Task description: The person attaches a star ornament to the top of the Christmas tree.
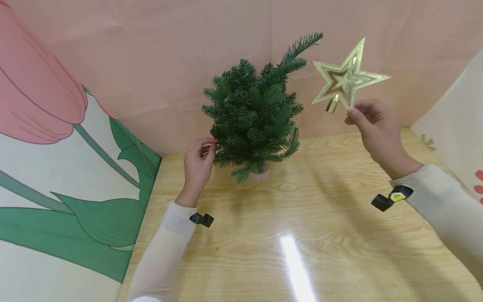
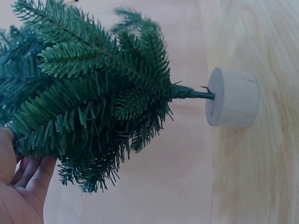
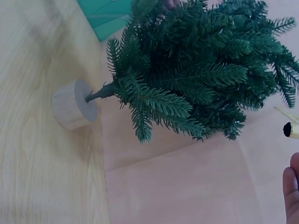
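A small green artificial Christmas tree (image 1: 256, 113) stands on a round wooden base (image 2: 236, 98). At its left side my left hand (image 1: 200, 161) grips the outer branches between thumb and fingers; the needles partly hide the fingertips. My right hand (image 1: 381, 134), raised to the right of the tree, pinches a gold star tree topper (image 1: 349, 77) by one lower point. The star is upright, slightly tilted, apart from the tree, with its hollow socket (image 3: 290, 129) facing down. One long branch (image 1: 302, 46) sticks up from the tree's top right.
The tree's base sits on a light wood-grain table (image 1: 264, 218), near its back edge. Behind it hangs a pink backdrop (image 1: 170, 50). A printed tulip panel (image 1: 75, 167) borders the left side, and a pale panel (image 1: 453, 113) the right.
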Available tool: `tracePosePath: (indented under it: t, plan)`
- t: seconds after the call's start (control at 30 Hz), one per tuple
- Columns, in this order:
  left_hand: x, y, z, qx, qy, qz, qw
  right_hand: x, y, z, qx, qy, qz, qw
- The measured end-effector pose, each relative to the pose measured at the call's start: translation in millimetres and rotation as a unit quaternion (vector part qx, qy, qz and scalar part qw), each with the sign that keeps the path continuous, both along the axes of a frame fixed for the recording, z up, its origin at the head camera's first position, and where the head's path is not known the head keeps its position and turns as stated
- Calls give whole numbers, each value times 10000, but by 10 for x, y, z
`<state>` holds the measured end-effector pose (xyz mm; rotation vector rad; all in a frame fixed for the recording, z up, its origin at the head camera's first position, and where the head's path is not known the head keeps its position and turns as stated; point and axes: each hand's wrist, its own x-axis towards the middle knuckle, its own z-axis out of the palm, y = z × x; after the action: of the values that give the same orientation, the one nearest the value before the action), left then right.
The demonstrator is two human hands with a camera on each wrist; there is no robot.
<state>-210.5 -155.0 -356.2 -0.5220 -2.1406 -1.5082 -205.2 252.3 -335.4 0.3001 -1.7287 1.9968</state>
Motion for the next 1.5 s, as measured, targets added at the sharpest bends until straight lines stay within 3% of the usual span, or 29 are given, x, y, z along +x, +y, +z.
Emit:
tracePosePath:
  t: [0.87,1.5]
  plan:
    - [25,-8,-18,-158,152,127,9997,84,-61,43,94,188,-157,9997]
    - [13,3,-14,-139,336,33,9993,91,-82,103,29,439,-79,9990]
